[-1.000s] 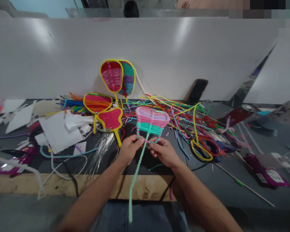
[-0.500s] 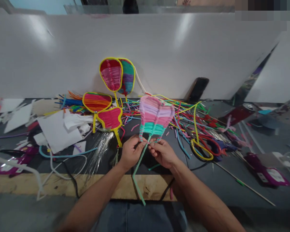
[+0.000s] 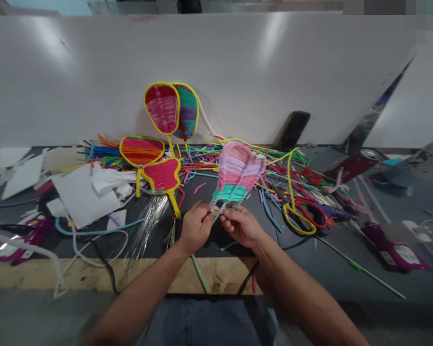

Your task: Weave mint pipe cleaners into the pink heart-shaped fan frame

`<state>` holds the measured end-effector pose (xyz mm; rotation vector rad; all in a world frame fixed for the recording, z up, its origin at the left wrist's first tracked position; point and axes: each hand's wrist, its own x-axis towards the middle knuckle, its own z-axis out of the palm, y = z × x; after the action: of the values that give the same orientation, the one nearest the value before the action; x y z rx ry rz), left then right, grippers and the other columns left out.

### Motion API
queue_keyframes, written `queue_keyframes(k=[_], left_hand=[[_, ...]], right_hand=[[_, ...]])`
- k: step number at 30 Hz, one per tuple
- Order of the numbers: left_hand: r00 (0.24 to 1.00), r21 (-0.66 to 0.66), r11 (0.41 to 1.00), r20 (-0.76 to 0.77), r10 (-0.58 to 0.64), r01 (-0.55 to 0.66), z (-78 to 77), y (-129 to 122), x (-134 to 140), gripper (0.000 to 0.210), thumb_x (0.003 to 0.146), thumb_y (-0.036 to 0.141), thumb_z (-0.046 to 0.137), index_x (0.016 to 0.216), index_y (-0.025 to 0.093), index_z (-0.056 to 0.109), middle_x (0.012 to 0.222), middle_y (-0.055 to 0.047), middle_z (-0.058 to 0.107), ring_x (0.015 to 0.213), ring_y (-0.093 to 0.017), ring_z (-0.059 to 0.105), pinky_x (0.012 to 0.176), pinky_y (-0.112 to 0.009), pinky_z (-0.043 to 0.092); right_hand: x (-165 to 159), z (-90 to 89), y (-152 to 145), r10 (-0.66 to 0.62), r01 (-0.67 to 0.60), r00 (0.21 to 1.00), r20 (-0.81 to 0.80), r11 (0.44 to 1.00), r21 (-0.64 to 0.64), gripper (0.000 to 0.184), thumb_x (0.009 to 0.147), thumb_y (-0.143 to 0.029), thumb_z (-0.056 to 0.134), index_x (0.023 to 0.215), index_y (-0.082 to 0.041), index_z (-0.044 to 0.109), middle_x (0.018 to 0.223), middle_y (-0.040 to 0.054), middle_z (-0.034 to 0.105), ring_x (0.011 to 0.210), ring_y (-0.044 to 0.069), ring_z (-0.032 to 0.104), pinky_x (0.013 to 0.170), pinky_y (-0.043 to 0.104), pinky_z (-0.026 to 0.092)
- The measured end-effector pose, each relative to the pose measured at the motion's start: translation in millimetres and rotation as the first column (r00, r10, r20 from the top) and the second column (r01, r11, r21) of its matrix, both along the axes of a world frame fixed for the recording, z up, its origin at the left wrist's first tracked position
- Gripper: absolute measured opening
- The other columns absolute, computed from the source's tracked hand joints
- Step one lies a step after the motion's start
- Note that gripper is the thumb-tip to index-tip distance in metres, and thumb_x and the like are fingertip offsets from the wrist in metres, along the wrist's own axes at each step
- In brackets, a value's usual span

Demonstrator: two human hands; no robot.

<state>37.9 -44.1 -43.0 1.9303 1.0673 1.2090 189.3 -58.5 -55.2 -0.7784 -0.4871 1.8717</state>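
Note:
Between my hands stands a heart-shaped pipe-cleaner fan (image 3: 234, 178), banded pink, lilac and turquoise, with a ridge down its middle. My left hand (image 3: 198, 226) pinches its narrow lower end from the left. From the right, the fingertips of my right hand (image 3: 241, 223) close on the same spot, where the side strands meet the stem. A green pipe-cleaner stem (image 3: 201, 274) shows below my left hand; its upper stretch is hidden behind that hand.
Finished-looking fans, one a red-and-pink fan (image 3: 162, 108), stand left of centre. Loose pipe cleaners (image 3: 202, 158) lie along the white board (image 3: 231, 72), where a phone (image 3: 294, 129) leans. Scissors (image 3: 310, 211), a drink can (image 3: 357, 163) and purple glue guns (image 3: 397, 247) are to the right; paper (image 3: 86, 197) lies left.
The heart-shaped fan has turned and tilted to the right, looking narrower. Its green stem has swung left behind my left hand. Both hands keep their pinch.

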Motion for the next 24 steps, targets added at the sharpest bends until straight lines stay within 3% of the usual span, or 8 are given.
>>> queue_keyframes(k=[9,12,14,17,19,21,22,24], left_hand=[[0.998,-0.048,0.998,0.039,0.041,-0.039,0.6,-4.3,2.5,0.008,0.080,0.025,0.058,0.078,0.023,0.065,0.080,-0.004,0.066,0.078,-0.018,0.059,0.075,-0.028,0.044],[0.991,-0.207,0.976,0.097,0.092,-0.070,0.7,-0.6,-1.6,0.014,0.082,0.033,0.056,0.082,0.020,0.061,0.062,0.001,0.060,0.051,-0.012,0.052,0.055,-0.024,0.041],[0.972,-0.334,0.941,0.198,0.129,-0.057,1.5,3.7,-5.6,0.019,0.083,0.038,0.055,0.086,0.020,0.056,0.049,0.005,0.053,0.040,-0.009,0.042,0.044,-0.021,0.034],[0.906,-0.445,0.895,0.376,0.193,-0.006,2.0,9.4,-14.0,0.024,0.079,0.041,0.060,0.083,0.019,0.051,0.044,0.008,0.047,0.037,-0.007,0.038,0.038,-0.017,0.026],[0.854,-0.498,0.866,0.464,0.236,0.032,1.0,10.7,-21.0,0.028,0.073,0.040,0.066,0.080,0.018,0.051,0.046,0.009,0.046,0.037,-0.005,0.038,0.037,-0.015,0.024],[0.814,-0.531,0.846,0.515,0.270,0.055,-1.2,9.4,-28.1,0.031,0.069,0.040,0.070,0.077,0.017,0.051,0.050,0.009,0.046,0.039,-0.004,0.039,0.036,-0.014,0.024],[0.801,-0.540,0.839,0.528,0.281,0.062,-2.6,8.0,-31.3,0.032,0.067,0.040,0.071,0.076,0.017,0.051,0.051,0.009,0.047,0.039,-0.004,0.040,0.036,-0.014,0.023],[0.792,-0.549,0.833,0.538,0.288,0.070,-5.3,4.0,-36.4,0.033,0.064,0.038,0.074,0.075,0.017,0.051,0.053,0.008,0.048,0.040,-0.003,0.040,0.035,-0.014,0.024]], right_hand=[[1.0,1.7,-3.0,0.033,-0.037,0.998,0.056,0.996,0.079,0.021,0.061,-0.026,0.078,0.068,-0.013,0.064,0.059,-0.0013,0.061,0.044,0.003,0.047,0.039,0.013,0.034],[3.9,2.7,-1.6,0.075,-0.110,0.972,0.223,0.983,0.149,0.027,0.064,-0.035,0.077,0.075,-0.014,0.064,0.061,-0.0018,0.061,0.046,0.004,0.049,0.042,0.015,0.037],[7.7,3.9,-1.0,0.064,-0.180,0.897,0.438,0.957,0.229,0.028,0.065,-0.037,0.075,0.079,-0.016,0.063,0.058,-0.0041,0.058,0.046,0.006,0.048,0.043,0.018,0.037],[13.6,8.7,-3.0,-0.016,-0.393,0.630,0.777,0.855,0.337,0.015,0.070,-0.029,0.069,0.080,-0.018,0.064,0.061,-0.0043,0.058,0.053,0.008,0.050,0.051,0.020,0.038],[15.6,13.0,-7.4,-0.115,-0.580,0.315,0.942,0.762,0.287,0.014,0.072,-0.026,0.068,0.084,-0.020,0.066,0.073,-0.0009,0.063,0.065,0.012,0.056,0.058,0.022,0.038],[15.4,15.5,-14.3,-0.218,-0.696,-0.034,0.975,0.706,0.133,0.020,0.072,-0.028,0.068,0.091,-0.021,0.066,0.085,0.0026,0.065,0.078,0.016,0.059,0.064,0.024,0.039],[14.7,15.4,-18.5,-0.246,-0.719,-0.160,0.956,0.692,0.058,0.021,0.073,-0.029,0.068,0.092,-0.021,0.066,0.089,0.0041,0.065,0.083,0.018,0.059,0.066,0.025,0.039],[12.4,12.3,-27.5,-0.272,-0.736,-0.282,0.920,0.677,-0.026,0.016,0.076,-0.027,0.064,0.090,-0.020,0.067,0.093,0.0058,0.065,0.087,0.019,0.059,0.069,0.026,0.039]])
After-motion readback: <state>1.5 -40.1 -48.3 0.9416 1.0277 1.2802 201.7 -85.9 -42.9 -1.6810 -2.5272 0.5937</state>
